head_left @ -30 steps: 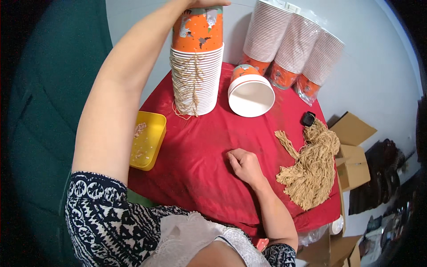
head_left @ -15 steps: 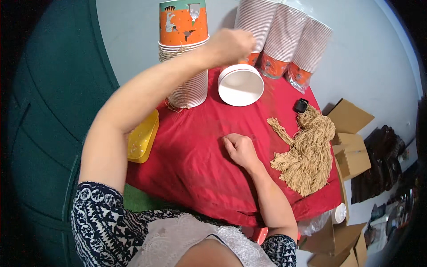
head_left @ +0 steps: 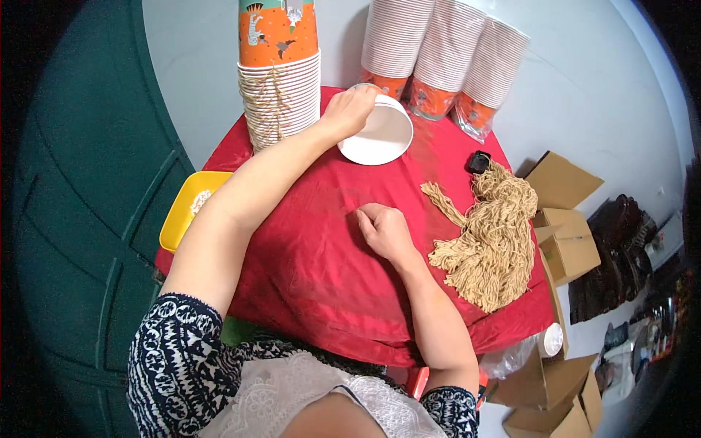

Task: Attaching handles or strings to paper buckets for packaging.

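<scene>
A paper bucket (head_left: 383, 139) lies on its side on the red-covered table, its white mouth facing me. My left hand (head_left: 352, 113) is closed on its upper left side, with the fingertips partly hidden. In the middle of the tablecloth rests my right hand (head_left: 387, 232), loosely curled; whatever its fingers may hold is hidden. Left of the bucket rises a tall stack of nested paper buckets (head_left: 281, 91), orange and green on top, with tan cord strands hanging down its side.
A bundle of tan cords (head_left: 500, 241) lies at the right beside a small black object (head_left: 478, 162). Wrapped bucket stacks (head_left: 449, 55) stand against the wall. A yellow tray (head_left: 175, 212) with small white bits sits at the left edge. Cardboard boxes (head_left: 569, 244) are beyond the table's right.
My left hand has come down from above onto the lying bucket. The whole view has shifted slightly, bringing more of the yellow tray into sight. My right hand stays curled on the cloth.
</scene>
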Tool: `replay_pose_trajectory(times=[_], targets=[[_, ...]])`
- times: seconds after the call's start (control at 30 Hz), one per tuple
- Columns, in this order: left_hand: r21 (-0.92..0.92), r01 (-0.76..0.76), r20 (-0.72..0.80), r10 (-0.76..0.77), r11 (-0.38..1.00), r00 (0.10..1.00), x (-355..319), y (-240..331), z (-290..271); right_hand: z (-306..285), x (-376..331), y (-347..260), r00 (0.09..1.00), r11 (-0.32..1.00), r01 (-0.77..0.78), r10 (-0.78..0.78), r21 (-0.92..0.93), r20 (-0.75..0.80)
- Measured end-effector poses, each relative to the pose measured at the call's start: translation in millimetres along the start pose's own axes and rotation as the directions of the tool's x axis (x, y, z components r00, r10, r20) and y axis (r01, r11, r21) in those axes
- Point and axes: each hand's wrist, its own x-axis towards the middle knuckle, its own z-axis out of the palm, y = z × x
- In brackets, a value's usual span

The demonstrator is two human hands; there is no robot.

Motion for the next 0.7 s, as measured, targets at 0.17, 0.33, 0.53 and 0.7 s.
replay_pose_trajectory(times=[0.17, 0.33, 0.53, 0.7], targets=[[0.045, 0.043, -0.018, -0.043, 0.998, 0.999, -9.0, -10.2, 9.5, 1.3, 1.0, -1.0, 1.000, 1.000, 0.011, -0.011, -0.009, -0.017], [0.042, 0.055, -0.070, -0.052, 0.998, 0.996, -18.4, -4.0, 5.7, -0.5, 0.4, 3.8, 0.999, 1.000, -0.017, 0.017, 0.000, -0.033], [-0.012, 0.106, -0.037, -0.106, 0.994, 0.994, -29.4, 3.1, -5.3, -0.5, 1.2, 8.5, 0.999, 1.000, 0.000, 0.000, -0.001, -0.054], [-0.178, 0.308, 0.018, -0.310, 0.934, 0.951, -43.8, 14.8, -18.2, -0.4, 2.3, 11.0, 0.999, 1.000, -0.027, 0.027, 0.008, -0.047]])
